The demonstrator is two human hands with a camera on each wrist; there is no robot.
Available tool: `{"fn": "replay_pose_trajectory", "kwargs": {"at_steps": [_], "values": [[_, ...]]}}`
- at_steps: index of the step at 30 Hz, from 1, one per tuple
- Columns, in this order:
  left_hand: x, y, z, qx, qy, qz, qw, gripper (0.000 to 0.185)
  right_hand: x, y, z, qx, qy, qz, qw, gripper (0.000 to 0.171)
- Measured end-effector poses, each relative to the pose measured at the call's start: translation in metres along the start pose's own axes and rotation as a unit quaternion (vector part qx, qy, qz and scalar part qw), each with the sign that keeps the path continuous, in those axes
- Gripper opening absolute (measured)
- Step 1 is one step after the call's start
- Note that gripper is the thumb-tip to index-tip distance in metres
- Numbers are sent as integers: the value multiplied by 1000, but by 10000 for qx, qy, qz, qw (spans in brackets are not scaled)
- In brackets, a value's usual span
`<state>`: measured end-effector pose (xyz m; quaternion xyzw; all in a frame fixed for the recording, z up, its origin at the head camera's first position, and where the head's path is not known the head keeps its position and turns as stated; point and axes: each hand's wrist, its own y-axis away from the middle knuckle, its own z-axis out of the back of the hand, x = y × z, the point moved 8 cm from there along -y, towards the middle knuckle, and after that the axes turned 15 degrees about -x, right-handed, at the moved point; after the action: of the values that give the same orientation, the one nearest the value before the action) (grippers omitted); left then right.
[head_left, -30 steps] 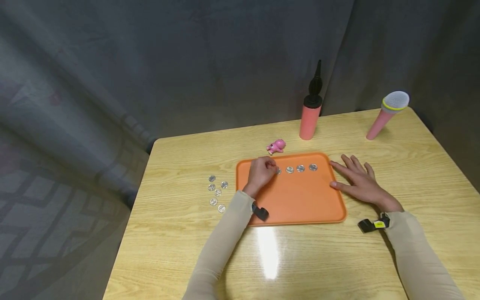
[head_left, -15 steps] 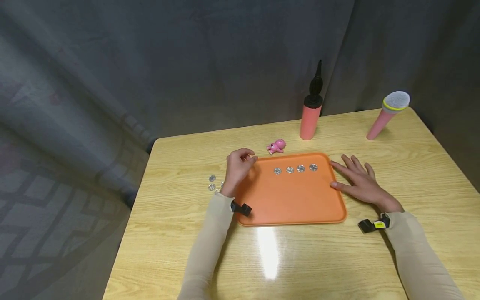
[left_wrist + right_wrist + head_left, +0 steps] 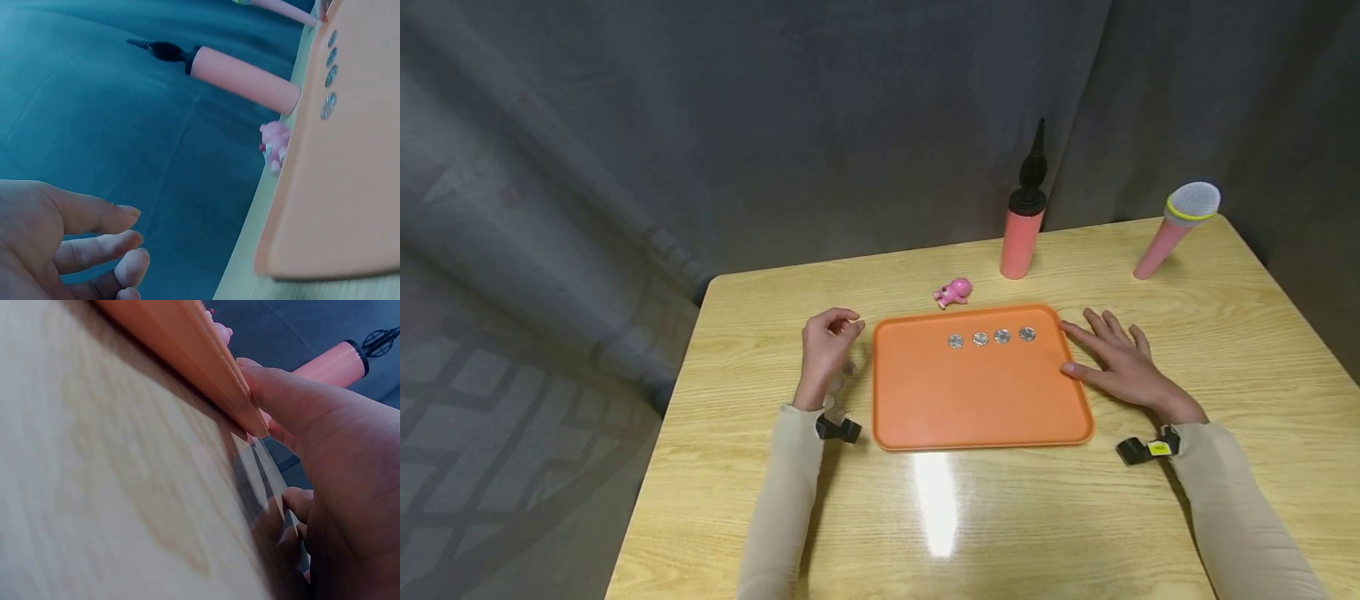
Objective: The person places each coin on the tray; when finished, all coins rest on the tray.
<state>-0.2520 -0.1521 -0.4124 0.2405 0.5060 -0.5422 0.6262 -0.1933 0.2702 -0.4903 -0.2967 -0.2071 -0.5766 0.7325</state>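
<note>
My left hand (image 3: 826,350) hovers just left of the orange tray (image 3: 981,400), over some loose silver coins (image 3: 849,367) that it partly hides. Its fingers are loosely bent, and in the left wrist view there is nothing between the thumb (image 3: 119,217) and fingertips. Several silver coins (image 3: 981,339) lie in a row along the tray's far side. At the tray's right edge rests my right hand (image 3: 1116,362), fingers spread. Its thumb (image 3: 269,384) touches the tray's rim in the right wrist view.
Behind the tray lies a small pink figure (image 3: 953,292). A pink hand pump (image 3: 1022,242) with a black nozzle stands near the table's back edge. Farther right is a pink toy microphone (image 3: 1165,242). Dark curtains (image 3: 880,125) hang behind the table.
My left hand has let go of a coin at the left end of the tray's row and moved left, off the tray, to above the loose coins. The right hand stays put.
</note>
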Motion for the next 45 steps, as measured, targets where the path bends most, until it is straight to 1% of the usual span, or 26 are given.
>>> {"fn": "replay_pose_trajectory", "kwargs": {"at_steps": [6, 13, 17, 20, 24, 26, 29, 33, 38, 42, 45], "values": [[16, 0, 21, -141, -65, 178, 9997, 12, -1, -1, -1, 2, 36, 10, 10000, 73], [37, 2, 40, -319, 18, 666, 9973, 14, 1, -2, 0, 9, -24, 16, 10000, 73], [50, 2, 49, -432, -58, 774, 9960, 15, 1, -2, 1, 9, -19, 25, 10000, 73], [62, 1, 54, -434, -203, 905, 9947, 17, 1, -2, 2, -3, 1, 17, 10000, 73], [80, 0, 54, -290, -467, 1123, 9922, 17, 0, -2, 2, -13, 16, 22, 10000, 73], [87, 0, 54, -233, -594, 1165, 9911, 17, 0, -1, 1, -10, 24, 35, 10000, 73], [94, 0, 52, -226, -769, 1068, 9910, 16, 0, -1, 0, -1, 33, 34, 10000, 73], [97, 0, 49, -277, -848, 797, 9928, 15, 0, -1, 0, 6, 36, 19, 10000, 74], [97, 0, 45, -280, -888, 650, 9935, 17, 0, -2, 0, -7, 18, 33, 10000, 73], [97, 1, 44, -293, -1085, 560, 9921, 16, 1, -1, -1, -15, 12, 45, 10000, 73], [96, 2, 44, -327, -1338, 480, 9893, 15, 0, 0, -3, -18, 21, 49, 10000, 73]]}}
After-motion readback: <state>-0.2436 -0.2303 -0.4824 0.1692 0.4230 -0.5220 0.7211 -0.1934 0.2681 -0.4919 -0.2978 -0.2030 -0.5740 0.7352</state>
